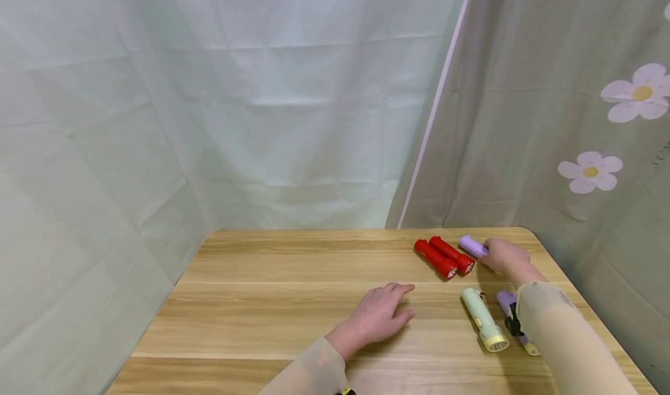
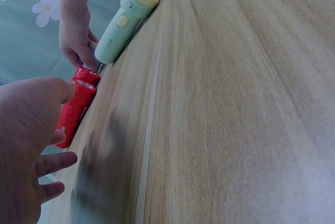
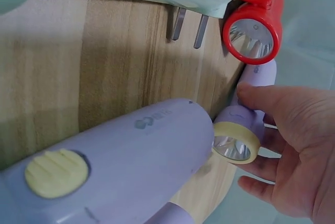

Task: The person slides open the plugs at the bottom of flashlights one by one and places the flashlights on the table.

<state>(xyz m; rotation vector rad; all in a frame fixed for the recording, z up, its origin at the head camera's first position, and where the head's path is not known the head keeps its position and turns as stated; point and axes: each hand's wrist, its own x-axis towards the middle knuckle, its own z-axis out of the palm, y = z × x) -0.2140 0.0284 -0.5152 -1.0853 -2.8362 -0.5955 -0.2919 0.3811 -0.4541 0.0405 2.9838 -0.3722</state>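
A: "L hand (image 2: 26, 124): fingers spread, prob. idle?"
B: "Yep, holding nil. R hand (image 1: 508, 258) pinches lilac torch (image 1: 473, 246) (far rt. of worktop (image 1: 235, 313)), beside red torches (image 1: 434, 259); thumb atop, prob. for steadiness."

Purple torch (image 1: 472, 246), yel. lens rim (image 3: 246, 139), tail pointing away, in R hand (image 1: 505, 255), nr red torch (image 1: 448, 251).

The person's left grip (image 1: 376, 315), a bare hand, was just right of centre in the lower part of the head frame, its fingers (image 1: 402, 288) pointing to the right and its thumb (image 1: 404, 317) held apart below them. The pale-sleeved left forearm (image 1: 314, 366) rose from the bottom edge. Higher and farther right, the right grip (image 1: 503, 256), also bare, was curled into a pinch between thumb and fingers; the right forearm (image 1: 570, 337), sleeved too, slanted up from the lower right.
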